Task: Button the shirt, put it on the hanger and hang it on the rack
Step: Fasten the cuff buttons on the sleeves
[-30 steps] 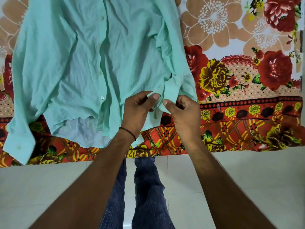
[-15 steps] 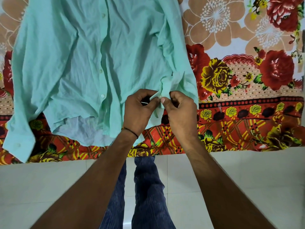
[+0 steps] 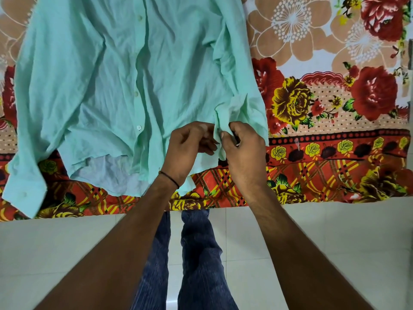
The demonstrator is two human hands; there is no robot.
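Both hands have closed in on each other since a second ago. The right hand [image 3: 245, 151] has slid left over the edge of the sleeve cuff [image 3: 218, 125], and the left thumb, which lay on the cuff before, now sits a bit back from it, blurred. The shirt body has not shifted.

The mint green shirt [image 3: 107, 86] lies spread front-up on a floral bedsheet [image 3: 324, 104], hem toward the near edge, collar end out of view at the far side. The placket runs down the middle with white buttons [image 3: 138, 127] showing, and the front looks closed along it. At the near hem a paler inner layer shows. The other sleeve trails to the near left, its cuff [image 3: 24, 193] lying at the sheet's near edge.

The right hand's fingers [image 3: 225, 139] are curled tight, pinching the bunched cuff at the shirt's near right. The left hand [image 3: 187, 151] is just beside it, fingers curled narrow with tips at the cuff's edge; whether they actually grip the cloth I cannot tell. A thin dark band [image 3: 169, 177] circles the left wrist.

Both forearms reach in from the near side. Below them are dark blue jeans [image 3: 199, 253] and a pale tiled floor [image 3: 55, 253].
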